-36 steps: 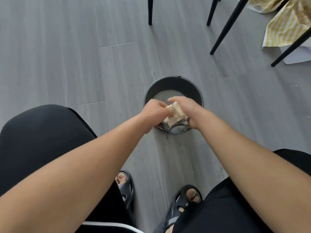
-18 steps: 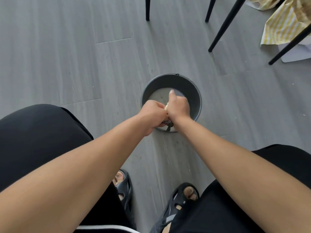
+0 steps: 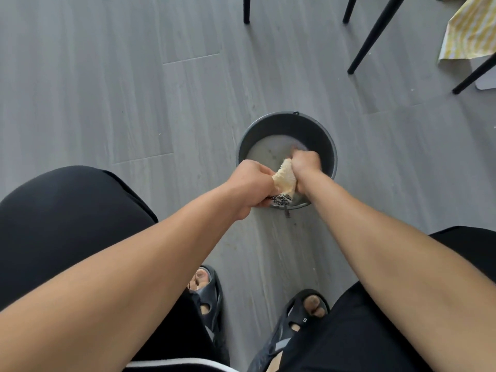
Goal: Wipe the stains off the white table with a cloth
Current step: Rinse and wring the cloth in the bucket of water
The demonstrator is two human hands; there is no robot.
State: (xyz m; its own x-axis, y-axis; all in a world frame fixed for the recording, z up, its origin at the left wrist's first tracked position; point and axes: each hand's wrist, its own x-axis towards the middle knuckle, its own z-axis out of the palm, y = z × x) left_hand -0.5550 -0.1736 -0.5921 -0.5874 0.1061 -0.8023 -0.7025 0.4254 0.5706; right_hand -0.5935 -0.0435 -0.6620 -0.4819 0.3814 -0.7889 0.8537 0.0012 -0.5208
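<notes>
At the bottom of the frame two feet in black sandals point(image 3: 212, 299) stand on the grey plank floor point(image 3: 107, 89), with legs in black trousers point(image 3: 67, 224) filling the lower left and lower right corners. Both bare forearms reach from those corners toward the centre of the frame. There the left hand point(image 3: 251, 187) and the right hand point(image 3: 306, 163) each have a tight grip on the cloth point(image 3: 285, 181), fingers curled round it, the left fist on its nearer end and the right fist on its farther end. The cloth is pale yellow and bunched into a thick roll between the two fists. A black-and-white patterned part of it shows just below the left fist, and a short dark strand hangs from that part. The cloth is held over the near side of a dark round bucket point(image 3: 323, 135) that stands on the floor at centre right. Cloudy water point(image 3: 265, 154) lies in the bottom of the bucket, just beyond the hands. Farther off, along the upper edge and upper right, thin black chair legs point(image 3: 373, 33) meet the floor. A yellow striped fabric point(image 3: 467, 33) lies in the upper right corner.
</notes>
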